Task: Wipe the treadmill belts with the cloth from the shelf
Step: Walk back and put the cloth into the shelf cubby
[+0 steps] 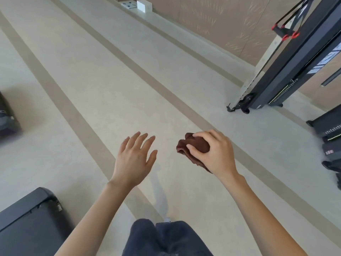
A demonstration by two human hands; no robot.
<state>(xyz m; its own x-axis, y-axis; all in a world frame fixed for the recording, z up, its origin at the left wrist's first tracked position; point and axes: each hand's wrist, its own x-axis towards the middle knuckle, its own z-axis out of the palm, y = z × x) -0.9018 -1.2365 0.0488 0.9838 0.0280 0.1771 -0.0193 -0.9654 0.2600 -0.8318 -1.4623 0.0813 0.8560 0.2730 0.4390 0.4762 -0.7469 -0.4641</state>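
Head view, right hand (215, 152) curled around a bunched brown cloth (191, 146), held above the pale floor (92, 89), left hand (134, 156) just beside it, fingers spread, holding nothing, dark treadmill end (27, 218) at lower left

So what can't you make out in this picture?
Head view only.
Cloth: partly wrapped by the right hand, full shape hidden.
Treadmill at lower left: cut off by the frame edge.
Upright machine at upper right: cut off by the edge, labels blurred.
Shelf: out of view.
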